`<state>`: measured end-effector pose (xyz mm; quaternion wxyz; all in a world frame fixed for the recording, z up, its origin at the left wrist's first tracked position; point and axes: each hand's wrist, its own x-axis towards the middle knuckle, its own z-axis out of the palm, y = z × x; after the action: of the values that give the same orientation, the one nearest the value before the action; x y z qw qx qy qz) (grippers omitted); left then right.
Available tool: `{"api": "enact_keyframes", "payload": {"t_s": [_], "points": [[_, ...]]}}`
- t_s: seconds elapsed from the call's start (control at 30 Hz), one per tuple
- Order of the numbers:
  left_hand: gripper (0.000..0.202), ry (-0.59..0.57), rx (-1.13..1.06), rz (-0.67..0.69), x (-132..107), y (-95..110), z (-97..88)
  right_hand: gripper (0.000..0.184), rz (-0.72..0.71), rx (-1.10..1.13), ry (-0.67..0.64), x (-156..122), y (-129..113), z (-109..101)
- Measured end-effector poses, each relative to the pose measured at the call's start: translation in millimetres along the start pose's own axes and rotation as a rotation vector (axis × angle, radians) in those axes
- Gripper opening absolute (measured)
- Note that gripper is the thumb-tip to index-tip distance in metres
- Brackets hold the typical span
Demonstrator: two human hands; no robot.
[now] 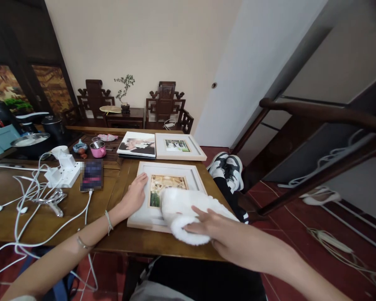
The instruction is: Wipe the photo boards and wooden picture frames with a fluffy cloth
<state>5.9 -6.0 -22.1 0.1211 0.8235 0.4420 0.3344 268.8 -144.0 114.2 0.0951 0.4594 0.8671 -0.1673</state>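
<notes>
A light wooden picture frame (138, 223) lies flat near the table's front edge, with a small colour photo (166, 184) inside a wide white mat. My left hand (137, 193) rests on the frame's left side, fingers together and curled at its edge. In my right hand (213, 228) is a folded white cloth (188, 205), gripped between thumb and fingers. The cloth lies over the lower right part of the frame and hides some of the photo.
Behind lie a second wooden frame (194, 154) and a stacked photo panel (134, 146). At left are a power strip (65, 173) with tangled white cables, a phone (91, 176), a pink cup (98, 149) and a pan (31, 144). Black-and-white shoes (233, 171) show beyond the right table edge.
</notes>
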Motion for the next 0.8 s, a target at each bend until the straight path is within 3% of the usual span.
{"api": "enact_keyframes", "payload": {"t_s": [0.1,0.2,0.27,0.37,0.47,0.63,0.8], "points": [[0.057,0.007,0.025,0.003,2.8,-2.9,-1.6,0.081,0.088,-0.026,0.241,9.8,31.7,-8.6],[0.058,0.014,0.037,0.010,5.7,-6.2,-3.9,0.078,0.143,-0.182,0.512,46.3,62.3,-18.6],[0.058,0.020,0.044,0.020,7.3,-7.2,-5.9,0.077,0.164,-0.319,0.563,73.4,73.8,-23.0],[0.056,0.000,0.071,0.025,8.7,-6.2,-8.6,0.071,0.182,-0.398,0.464,101.5,77.2,-19.4],[0.055,-0.020,0.083,0.005,9.4,-3.3,-10.4,0.065,0.189,-0.368,0.375,103.1,67.7,-4.1],[0.057,-0.072,0.052,-0.035,11.4,4.9,-13.6,0.082,0.114,-0.323,0.240,49.8,30.0,19.6],[0.051,-0.101,0.060,-0.048,12.9,10.1,-15.1,0.086,0.044,-0.180,0.081,-1.0,-8.9,30.1]]}}
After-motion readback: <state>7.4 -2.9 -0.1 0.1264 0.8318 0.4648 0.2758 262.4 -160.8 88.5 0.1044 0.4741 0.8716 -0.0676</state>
